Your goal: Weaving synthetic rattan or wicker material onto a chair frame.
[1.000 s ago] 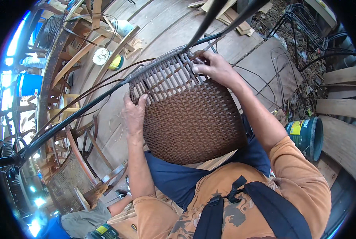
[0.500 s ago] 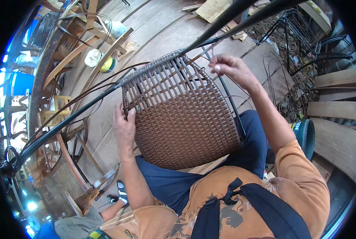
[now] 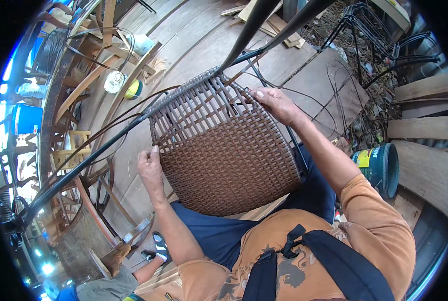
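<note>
A brown wicker panel [image 3: 229,165] on a dark tubular frame [image 3: 91,155] leans over my lap. Its lower part is tightly woven; its upper part is an open lattice of strands [image 3: 194,113] with gaps between them. At the panel's upper right edge, my right hand [image 3: 276,104] pinches thumb against forefinger; a strand seems to be in the grip, but the fingertips cover it. My left hand [image 3: 150,170] is at the panel's left edge, fingers curled and thumb up near where dense weave meets lattice. What lies between its fingertips is too small to make out.
Long loose strands [image 3: 329,108] trail over the floor boards at right. A green bucket [image 3: 384,170] stands by my right elbow. Wooden chair parts [image 3: 91,200] crowd the left side, where another person's leg [image 3: 146,271] shows. Black metal frames [image 3: 369,45] stand at upper right.
My right hand has come down and left, from above the panel's right corner onto its edge. My left hand has drawn slightly outward, its fingers more curled. The view has shifted a little.
</note>
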The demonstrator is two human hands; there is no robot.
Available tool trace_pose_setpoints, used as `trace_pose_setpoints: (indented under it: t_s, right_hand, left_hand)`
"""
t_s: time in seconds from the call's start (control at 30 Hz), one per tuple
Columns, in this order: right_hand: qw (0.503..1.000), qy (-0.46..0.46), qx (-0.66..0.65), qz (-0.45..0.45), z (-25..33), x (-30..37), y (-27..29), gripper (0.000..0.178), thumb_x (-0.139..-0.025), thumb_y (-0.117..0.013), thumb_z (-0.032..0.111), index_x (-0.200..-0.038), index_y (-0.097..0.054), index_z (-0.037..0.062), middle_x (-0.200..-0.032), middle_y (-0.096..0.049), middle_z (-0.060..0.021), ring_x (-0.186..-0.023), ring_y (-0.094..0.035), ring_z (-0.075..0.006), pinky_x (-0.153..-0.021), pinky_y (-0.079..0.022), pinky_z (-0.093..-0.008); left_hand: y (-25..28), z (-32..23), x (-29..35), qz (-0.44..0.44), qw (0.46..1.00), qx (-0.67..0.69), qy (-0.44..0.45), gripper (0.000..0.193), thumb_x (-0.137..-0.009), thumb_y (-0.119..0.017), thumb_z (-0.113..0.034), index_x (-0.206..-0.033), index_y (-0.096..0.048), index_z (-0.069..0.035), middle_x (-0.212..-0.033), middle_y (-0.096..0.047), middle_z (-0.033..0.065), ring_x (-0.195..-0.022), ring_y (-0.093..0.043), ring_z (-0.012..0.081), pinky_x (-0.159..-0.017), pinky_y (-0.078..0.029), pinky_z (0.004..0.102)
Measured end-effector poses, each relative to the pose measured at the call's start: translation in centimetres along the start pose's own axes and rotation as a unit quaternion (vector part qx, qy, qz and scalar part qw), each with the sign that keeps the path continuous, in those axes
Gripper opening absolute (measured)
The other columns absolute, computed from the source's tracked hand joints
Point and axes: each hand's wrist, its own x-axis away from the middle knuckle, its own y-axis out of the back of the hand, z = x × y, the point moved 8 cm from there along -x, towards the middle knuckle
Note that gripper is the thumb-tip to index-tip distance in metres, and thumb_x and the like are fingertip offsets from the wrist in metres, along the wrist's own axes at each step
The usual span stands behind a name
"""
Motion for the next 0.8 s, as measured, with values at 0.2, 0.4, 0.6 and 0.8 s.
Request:
trace_pose_setpoints:
  t_s: [0.2,0.4,0.6,0.8]
  right_hand:
    - [0.997,0.051,-0.012,-0.064,0.6,-0.8,-1.0,0.031,-0.09,-0.048,0.035,-0.089,-0.055,0.005,-0.073,-0.051,0.0041,-0.064,-0.043,-0.0035,-0.055,-0.037,-0.0186]
    - [0.977,0.091,-0.013,-0.191,-1.0,-3.0,2.0,0.028,-0.09,-0.049,0.031,-0.082,-0.053,0.0047,-0.058,-0.043,0.0043,-0.049,-0.037,-0.0035,-0.045,-0.03,-0.0196]
    - [0.982,0.068,0.042,-0.173,-1.3,-2.8,2.2,0.026,-0.088,-0.054,0.028,-0.078,-0.056,0.0043,-0.06,-0.045,0.005,-0.053,-0.037,-0.0037,-0.047,-0.029,-0.0204]
    - [0.962,0.133,0.214,-0.1,4.0,-1.5,-1.2,0.031,-0.092,-0.045,0.032,-0.102,-0.053,0.0038,-0.074,-0.05,0.0036,-0.064,-0.045,-0.0048,-0.06,-0.04,-0.02]
  left_hand:
    - [0.1,-0.4,1.9,-0.027,0.999,-0.01,-0.027,0.018,-0.083,-0.059,-0.015,-0.089,-0.057,0.002,-0.09,-0.057,0.0134,-0.081,-0.053,0.0216,-0.075,-0.043,0.0313]
    - [0.2,3.5,4.8,-0.274,0.961,-0.044,-0.009,0.048,-0.087,-0.053,-0.021,-0.121,-0.033,0.006,-0.129,-0.027,0.0289,-0.124,-0.024,0.0398,-0.098,-0.029,0.0445]
    - [-1.9,4.3,4.8,-0.122,0.975,-0.01,0.183,0.033,-0.091,-0.044,-0.024,-0.102,-0.049,0.007,-0.1,-0.055,0.0251,-0.095,-0.05,0.0407,-0.079,-0.04,0.0437]
    - [-0.6,2.8,5.3,-0.243,0.962,-0.092,0.079,0.045,-0.093,-0.034,-0.033,-0.083,-0.055,0.006,-0.077,-0.057,0.0299,-0.075,-0.055,0.0444,-0.065,-0.041,0.0509]
